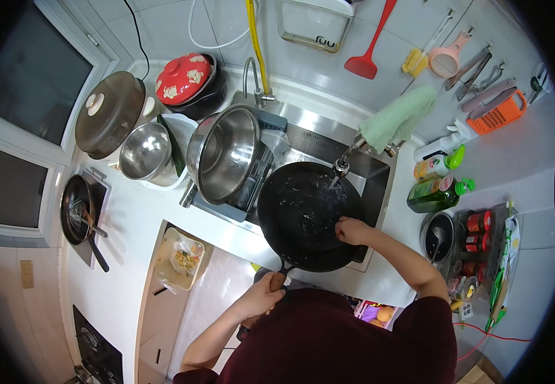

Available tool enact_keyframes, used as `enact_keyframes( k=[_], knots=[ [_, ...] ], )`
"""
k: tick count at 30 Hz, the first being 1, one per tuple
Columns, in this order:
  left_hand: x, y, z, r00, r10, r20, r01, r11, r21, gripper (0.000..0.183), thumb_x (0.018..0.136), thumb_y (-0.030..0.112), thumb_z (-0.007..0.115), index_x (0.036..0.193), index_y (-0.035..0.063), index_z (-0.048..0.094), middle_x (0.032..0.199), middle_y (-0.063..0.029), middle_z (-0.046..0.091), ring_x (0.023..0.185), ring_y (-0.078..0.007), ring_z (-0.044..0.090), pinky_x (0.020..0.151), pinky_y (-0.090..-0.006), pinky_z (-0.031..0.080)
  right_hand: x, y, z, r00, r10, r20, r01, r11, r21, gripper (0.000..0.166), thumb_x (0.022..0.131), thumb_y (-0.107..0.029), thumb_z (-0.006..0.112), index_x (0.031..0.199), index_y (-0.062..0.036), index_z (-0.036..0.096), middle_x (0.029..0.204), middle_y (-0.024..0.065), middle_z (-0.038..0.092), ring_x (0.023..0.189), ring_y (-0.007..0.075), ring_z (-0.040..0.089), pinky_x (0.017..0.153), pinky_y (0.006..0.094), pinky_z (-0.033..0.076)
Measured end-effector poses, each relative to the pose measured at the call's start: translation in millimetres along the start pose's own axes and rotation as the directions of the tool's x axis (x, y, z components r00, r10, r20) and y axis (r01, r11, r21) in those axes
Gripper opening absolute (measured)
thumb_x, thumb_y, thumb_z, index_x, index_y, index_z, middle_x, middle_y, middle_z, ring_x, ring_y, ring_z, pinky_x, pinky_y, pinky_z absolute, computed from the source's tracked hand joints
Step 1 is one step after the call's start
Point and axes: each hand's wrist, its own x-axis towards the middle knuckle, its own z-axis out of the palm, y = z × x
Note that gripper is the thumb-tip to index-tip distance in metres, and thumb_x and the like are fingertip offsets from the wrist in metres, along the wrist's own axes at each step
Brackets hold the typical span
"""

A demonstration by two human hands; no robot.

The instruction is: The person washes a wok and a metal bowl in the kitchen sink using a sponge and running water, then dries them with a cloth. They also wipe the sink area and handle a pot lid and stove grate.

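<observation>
A large black wok (301, 211) lies over the sink's front edge. My left hand (262, 296) grips its wooden handle (277, 281) close to my body. Inside the wok, near its right wall, is my right hand (352, 231) with its fingers curled. Whether those fingers hold anything is hidden. Water runs from the faucet (341, 166) into the wok, where shallow water ripples and glints. The stainless-steel sink (373, 185) shows behind and to the right of the wok.
Left of the wok, a stainless-steel bowl (229, 153) leans on a grey rack (224, 209). A green cloth (397, 120) hangs over the faucet's fittings. Pump bottles (433, 194) stand at the right. A bin (181, 257) with food scraps hangs at the cabinet front.
</observation>
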Motion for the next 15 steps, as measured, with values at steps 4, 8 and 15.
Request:
enact_keyframes(
  k=[4, 8, 15],
  knots=[
    [1.7, 24.7, -6.2, 0.998, 0.029, -0.049, -0.024, 0.995, 0.097, 0.046, 0.087, 0.018, 0.055, 0.124, -0.0017, 0.036, 0.07, -0.0065, 0.051, 0.052, -0.0119, 0.05, 0.047, -0.0258, 0.043, -7.8, -5.4, -9.3, 0.933, 0.145, -0.329, -0.047, 0.956, 0.288, 0.01, 0.077, -0.013, 0.064, 0.081, -0.0046, 0.06, 0.094, 0.0135, 0.056, 0.089, 0.0302, 0.056, 0.076, 0.0388, 0.047],
    [-3.5, 57.4, -11.8, 0.98, 0.084, -0.18, -0.028, 0.955, 0.296, 0.039, 0.086, 0.016, 0.054, 0.12, 0.0026, 0.04, 0.069, -0.0046, 0.051, 0.051, -0.0121, 0.051, 0.048, -0.0258, 0.044, -1.1, 1.1, 29.0, 0.629, 0.164, -0.76, 0.028, 0.972, 0.232, 0.017, 0.077, -0.015, 0.065, 0.087, -0.0026, 0.06, 0.091, 0.0147, 0.056, 0.082, 0.0331, 0.056, 0.074, 0.0399, 0.047],
    [-23.4, 119.5, -3.8, 0.918, 0.238, -0.317, 0.067, 0.694, 0.717, 0.049, 0.085, 0.019, 0.052, 0.126, 0.0018, 0.032, 0.091, -0.0295, 0.06, 0.088, -0.0462, 0.056, 0.077, -0.0485, 0.044, 74.3, -28.3, 119.3, 0.869, 0.427, -0.252, -0.066, 0.604, 0.794, 0.036, 0.084, -0.017, 0.05, 0.11, 0.0079, 0.053, 0.113, 0.0275, 0.054, 0.104, 0.0368, 0.054, 0.09, 0.0413, 0.042]
  ],
)
